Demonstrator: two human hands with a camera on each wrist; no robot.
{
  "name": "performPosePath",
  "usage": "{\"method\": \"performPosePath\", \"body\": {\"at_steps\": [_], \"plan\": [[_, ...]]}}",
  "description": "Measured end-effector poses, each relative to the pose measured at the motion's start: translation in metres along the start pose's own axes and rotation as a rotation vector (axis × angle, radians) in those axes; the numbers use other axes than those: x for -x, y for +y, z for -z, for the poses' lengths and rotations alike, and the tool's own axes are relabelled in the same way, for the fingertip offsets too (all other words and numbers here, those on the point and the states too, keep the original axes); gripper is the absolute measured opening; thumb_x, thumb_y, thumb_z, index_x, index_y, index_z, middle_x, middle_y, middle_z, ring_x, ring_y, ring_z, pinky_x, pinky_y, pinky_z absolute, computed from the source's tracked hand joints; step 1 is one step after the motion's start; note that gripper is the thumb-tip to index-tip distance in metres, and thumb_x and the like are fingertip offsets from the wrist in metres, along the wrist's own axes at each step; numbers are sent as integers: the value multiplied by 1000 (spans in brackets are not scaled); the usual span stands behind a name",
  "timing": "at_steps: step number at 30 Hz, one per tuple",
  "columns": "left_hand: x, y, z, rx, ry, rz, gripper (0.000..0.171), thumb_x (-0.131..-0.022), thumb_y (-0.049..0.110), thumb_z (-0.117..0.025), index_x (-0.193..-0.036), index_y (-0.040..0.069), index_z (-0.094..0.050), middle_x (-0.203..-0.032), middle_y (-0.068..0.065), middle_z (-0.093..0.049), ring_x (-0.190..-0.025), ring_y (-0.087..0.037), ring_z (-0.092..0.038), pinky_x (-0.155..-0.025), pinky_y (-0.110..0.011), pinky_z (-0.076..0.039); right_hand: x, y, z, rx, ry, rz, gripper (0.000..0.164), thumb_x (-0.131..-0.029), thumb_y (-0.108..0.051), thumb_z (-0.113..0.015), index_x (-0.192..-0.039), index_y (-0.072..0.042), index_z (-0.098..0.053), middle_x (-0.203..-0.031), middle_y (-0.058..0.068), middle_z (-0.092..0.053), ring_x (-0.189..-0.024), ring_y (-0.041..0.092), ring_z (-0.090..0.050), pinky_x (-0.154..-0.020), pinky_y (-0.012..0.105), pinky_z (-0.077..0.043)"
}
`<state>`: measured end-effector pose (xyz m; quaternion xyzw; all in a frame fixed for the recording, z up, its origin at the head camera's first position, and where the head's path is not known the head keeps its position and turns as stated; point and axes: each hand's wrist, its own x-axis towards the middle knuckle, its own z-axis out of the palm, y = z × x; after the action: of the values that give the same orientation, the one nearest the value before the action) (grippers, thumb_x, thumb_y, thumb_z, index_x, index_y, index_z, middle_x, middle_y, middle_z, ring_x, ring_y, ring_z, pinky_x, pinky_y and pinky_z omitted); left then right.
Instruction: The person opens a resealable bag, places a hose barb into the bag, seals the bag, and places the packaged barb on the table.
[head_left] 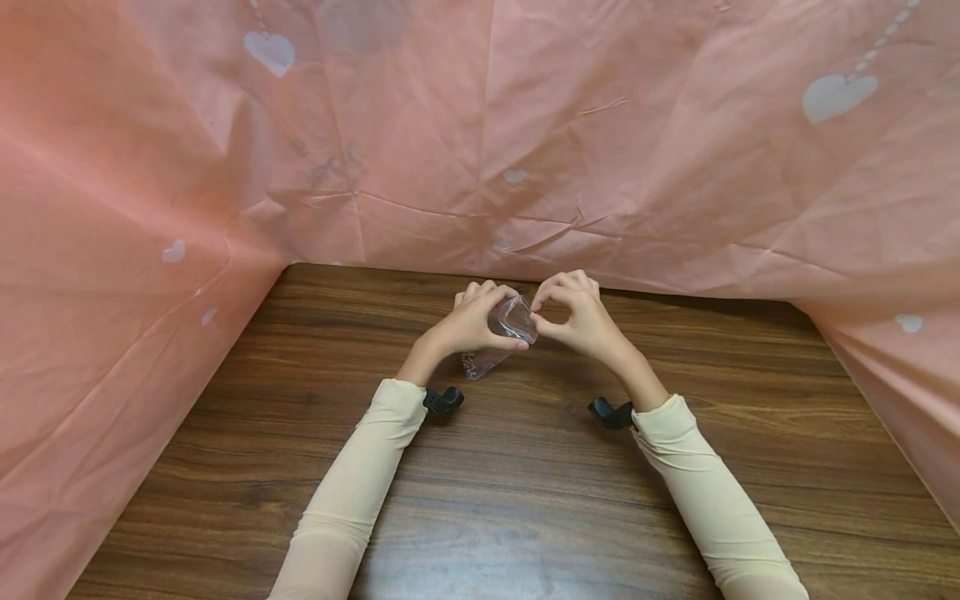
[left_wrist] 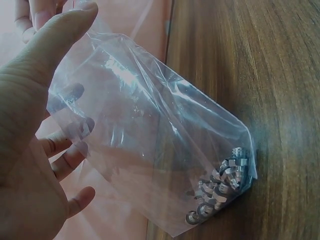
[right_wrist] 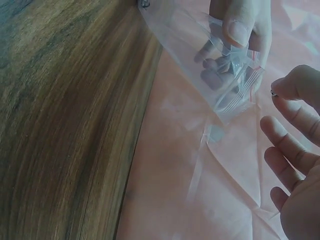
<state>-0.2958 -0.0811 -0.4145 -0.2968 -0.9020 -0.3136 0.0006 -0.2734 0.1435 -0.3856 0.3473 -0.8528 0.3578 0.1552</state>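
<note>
My left hand (head_left: 474, 322) grips a clear zip-lock bag (head_left: 517, 319) near its top, thumb on the near side and fingers on the far side. The bag hangs tilted, its mouth towards my right hand. In the left wrist view several small silvery metal parts (left_wrist: 220, 186), some with ridges like threads, lie gathered in its bottom corner. My right hand (head_left: 579, 318) is just right of the bag's mouth. Between its thumb and forefinger it pinches a tiny metal piece (right_wrist: 273, 93), mostly hidden by the fingertips; its exact kind cannot be seen. The other right fingers are loosely bent.
A brown wood-grain table (head_left: 510, 483) lies under both arms. Pink cloth (head_left: 465, 125) with white hearts hangs behind the table and along its left and right sides. Each wrist wears a black strap mount (head_left: 444, 401).
</note>
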Motion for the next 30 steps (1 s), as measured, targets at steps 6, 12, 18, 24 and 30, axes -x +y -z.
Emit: {"method": "performPosePath", "body": {"at_steps": [6,12,18,24,30], "plan": [[0,0,-1,-2,4,1,71,-77,50,-86,-135,21,-56,-128,-2,-55,-115,-24,-42,-103,-50,-29,1,-1,-2,5,0,-3,12,-84,-2,-79,-91,-9,-72,-105,11,-67,-102,29,-46,-100,59,-25],[1,-1,-1,-9,1,2,72,-78,51,-86,-136,21,-55,-128,-3,-55,-115,-24,-42,-104,-51,-30,2,-2,-3,3,-16,-15,12,-85,-3,-80,-92,-9,-72,-106,11,-67,-103,29,-46,-104,61,-24],[2,1,1,-1,-6,2,72,-79,51,-85,-137,21,-55,-127,-3,-55,-115,-25,-42,-104,-52,-29,2,-3,-3,4,-25,-9,12,-85,-5,-80,-92,-9,-72,-106,11,-66,-102,29,-46,-105,62,-24],[2,2,2,-1,-4,0,72,-79,50,-85,-137,20,-55,-125,-3,-55,-115,-25,-42,-104,-51,-29,1,-3,-3,12,-29,-5,12,-85,-5,-81,-91,-9,-72,-105,11,-66,-101,29,-46,-104,61,-24],[2,2,1,-9,-5,2,73,-79,50,-85,-138,19,-55,-126,-3,-55,-116,-25,-42,-104,-52,-29,2,-4,-3,13,-47,-24,11,-85,-6,-81,-91,-10,-73,-106,11,-66,-103,30,-46,-105,62,-23]]}}
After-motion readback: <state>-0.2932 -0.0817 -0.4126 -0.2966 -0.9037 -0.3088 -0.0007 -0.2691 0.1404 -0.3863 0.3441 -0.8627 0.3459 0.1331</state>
